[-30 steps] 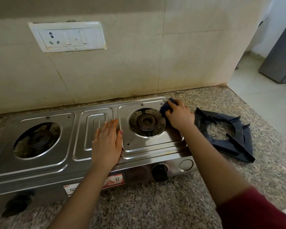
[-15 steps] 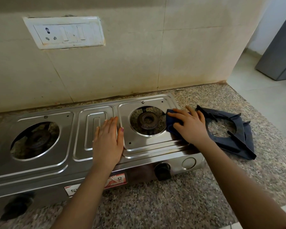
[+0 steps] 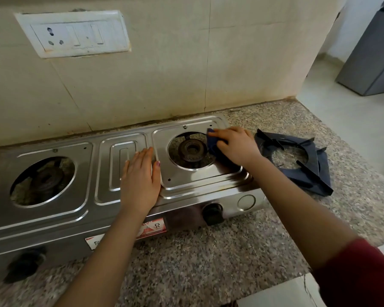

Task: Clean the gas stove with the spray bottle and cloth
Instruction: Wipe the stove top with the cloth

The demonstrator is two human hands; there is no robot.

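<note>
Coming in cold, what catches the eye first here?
A stainless-steel two-burner gas stove spans the speckled granite counter. The right hand holds a dark blue cloth beside the right burner; the left hand lies flat mid-stove. Black metal pan supports sit stacked on the counter, right of the stove.

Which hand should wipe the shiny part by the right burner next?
Right. The right hand holds the blue cloth beside that burner; the left hand lies flat, empty, on the stove.

The left grip lies flat, palm down, with fingers straight and close together. The right grip reaches further forward, its fingers bent over the cloth. Both forearms are stretched out.
</note>
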